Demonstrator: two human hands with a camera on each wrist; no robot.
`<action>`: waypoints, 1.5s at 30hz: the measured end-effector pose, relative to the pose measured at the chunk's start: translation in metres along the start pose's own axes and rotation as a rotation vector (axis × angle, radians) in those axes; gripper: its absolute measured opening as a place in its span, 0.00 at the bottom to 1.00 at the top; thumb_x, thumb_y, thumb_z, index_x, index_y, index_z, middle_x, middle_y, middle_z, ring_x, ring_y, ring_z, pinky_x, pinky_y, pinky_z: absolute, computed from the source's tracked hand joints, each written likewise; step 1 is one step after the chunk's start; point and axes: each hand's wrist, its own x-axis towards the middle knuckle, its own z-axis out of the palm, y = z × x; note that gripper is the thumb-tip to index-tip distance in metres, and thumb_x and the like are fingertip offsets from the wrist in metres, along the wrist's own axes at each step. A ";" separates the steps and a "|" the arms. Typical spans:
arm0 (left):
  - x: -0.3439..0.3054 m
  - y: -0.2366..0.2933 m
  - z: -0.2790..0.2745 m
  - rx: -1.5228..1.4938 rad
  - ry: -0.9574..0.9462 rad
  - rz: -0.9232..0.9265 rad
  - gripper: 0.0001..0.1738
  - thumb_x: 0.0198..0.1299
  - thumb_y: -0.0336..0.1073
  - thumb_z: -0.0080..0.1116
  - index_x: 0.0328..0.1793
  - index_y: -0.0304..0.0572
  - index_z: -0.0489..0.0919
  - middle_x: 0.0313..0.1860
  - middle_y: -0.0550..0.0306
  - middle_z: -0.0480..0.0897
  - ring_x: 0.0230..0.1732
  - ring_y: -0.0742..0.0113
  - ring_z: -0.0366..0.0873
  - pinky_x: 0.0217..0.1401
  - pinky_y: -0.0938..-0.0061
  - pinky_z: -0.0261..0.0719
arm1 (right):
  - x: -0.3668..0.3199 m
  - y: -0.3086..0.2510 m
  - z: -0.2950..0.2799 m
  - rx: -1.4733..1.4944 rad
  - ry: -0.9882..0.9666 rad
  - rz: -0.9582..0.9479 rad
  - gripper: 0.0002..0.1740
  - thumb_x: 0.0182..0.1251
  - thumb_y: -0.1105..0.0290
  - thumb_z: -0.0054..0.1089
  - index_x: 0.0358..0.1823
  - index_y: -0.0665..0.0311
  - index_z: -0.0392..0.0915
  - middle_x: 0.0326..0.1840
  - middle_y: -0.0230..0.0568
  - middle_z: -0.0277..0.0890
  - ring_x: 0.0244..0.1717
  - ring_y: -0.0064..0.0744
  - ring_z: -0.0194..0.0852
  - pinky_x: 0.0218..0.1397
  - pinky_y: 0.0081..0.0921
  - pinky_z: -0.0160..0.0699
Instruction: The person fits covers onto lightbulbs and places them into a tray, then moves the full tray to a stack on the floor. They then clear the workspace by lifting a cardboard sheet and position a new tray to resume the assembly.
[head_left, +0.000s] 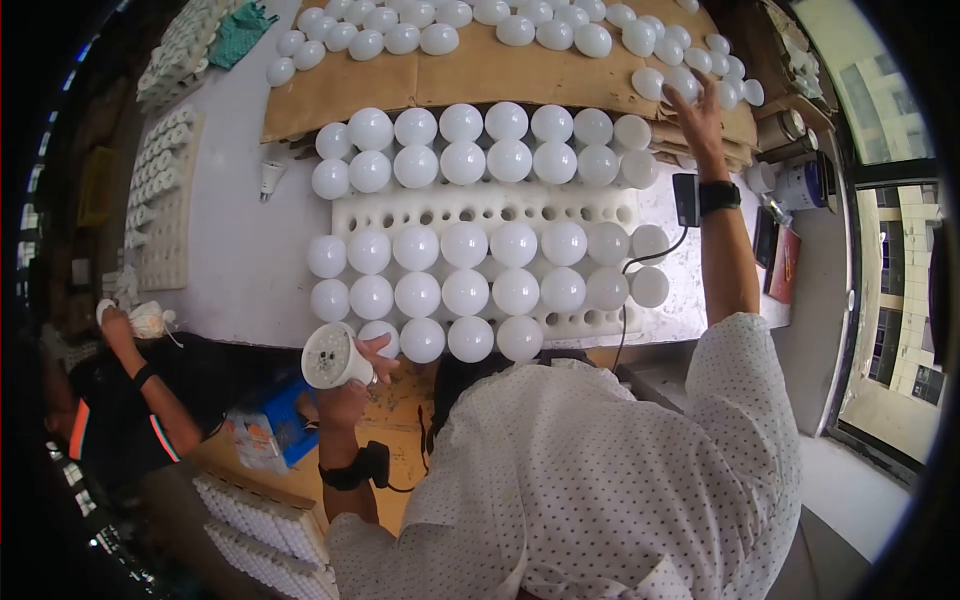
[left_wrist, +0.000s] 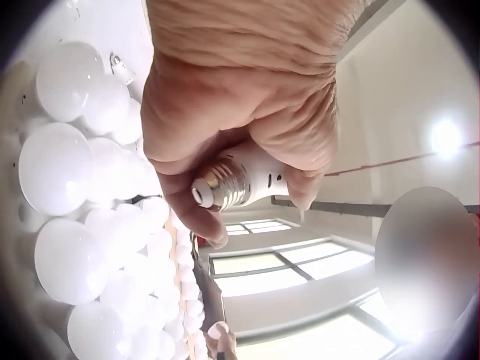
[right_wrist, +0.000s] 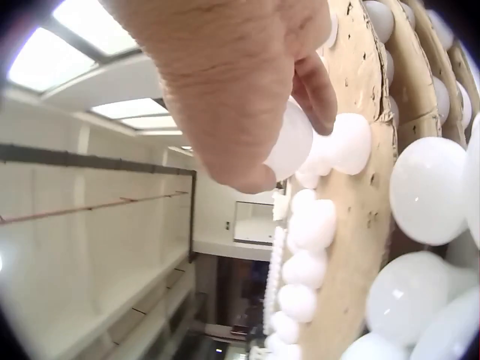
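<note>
My left hand (head_left: 345, 402) grips an LED bulb body (head_left: 328, 356) without its dome, held at the table's front edge, its round circuit board facing up. In the left wrist view the fingers wrap the white housing and the metal screw base (left_wrist: 225, 184) points out between them. Far over to the right, my right hand (head_left: 700, 125) reaches the cardboard. Its fingers and thumb hold a white dome cover (right_wrist: 291, 142), close by other domes (right_wrist: 351, 142). Rows of domed bulbs (head_left: 465, 290) stand in a white foam tray (head_left: 480, 195) between the hands.
Many dome covers lie on the stacked cardboard (head_left: 460, 80) at the back. One bulb (head_left: 270, 180) stands left on the table, near foam trays of small parts (head_left: 165, 155). At the left, another person's hand (head_left: 118, 325) holds something white. A blue crate (head_left: 290, 425) sits below.
</note>
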 end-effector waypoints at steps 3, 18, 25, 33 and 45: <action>0.019 0.001 0.032 -0.017 -0.104 -0.259 0.33 0.49 0.37 0.65 0.60 0.31 0.66 0.39 0.45 0.82 0.33 0.62 0.79 0.51 0.71 0.75 | -0.063 -0.042 -0.017 0.626 -0.270 0.151 0.44 0.58 0.70 0.60 0.70 0.64 0.42 0.57 0.54 0.64 0.46 0.47 0.77 0.39 0.27 0.83; 0.079 -0.020 0.118 0.230 -0.673 -0.361 0.28 0.46 0.42 0.70 0.50 0.31 0.75 0.35 0.53 0.81 0.26 0.74 0.78 0.24 0.80 0.77 | -0.257 -0.144 0.030 0.579 -0.586 0.208 0.49 0.34 0.65 0.78 0.60 0.60 0.58 0.53 0.42 0.69 0.50 0.33 0.72 0.54 0.30 0.70; 0.074 -0.015 0.105 0.283 -0.696 -0.384 0.26 0.46 0.42 0.70 0.46 0.30 0.77 0.29 0.56 0.81 0.22 0.75 0.76 0.22 0.81 0.75 | -0.271 -0.149 0.041 0.538 -0.596 0.171 0.47 0.35 0.65 0.78 0.60 0.62 0.60 0.53 0.39 0.69 0.56 0.31 0.65 0.60 0.29 0.63; 0.065 -0.013 0.099 0.366 -0.671 -0.391 0.25 0.44 0.41 0.71 0.43 0.29 0.77 0.28 0.56 0.81 0.24 0.74 0.76 0.26 0.79 0.75 | -0.273 -0.167 0.045 0.229 -0.695 0.025 0.47 0.32 0.66 0.79 0.57 0.61 0.62 0.53 0.39 0.69 0.56 0.32 0.66 0.59 0.29 0.64; 0.056 -0.017 0.089 0.680 -0.681 -0.303 0.23 0.35 0.39 0.75 0.35 0.32 0.80 0.29 0.58 0.82 0.31 0.75 0.75 0.37 0.78 0.74 | -0.292 -0.174 0.059 -0.123 -0.807 -0.145 0.44 0.34 0.68 0.76 0.58 0.64 0.63 0.53 0.46 0.70 0.53 0.43 0.73 0.55 0.33 0.72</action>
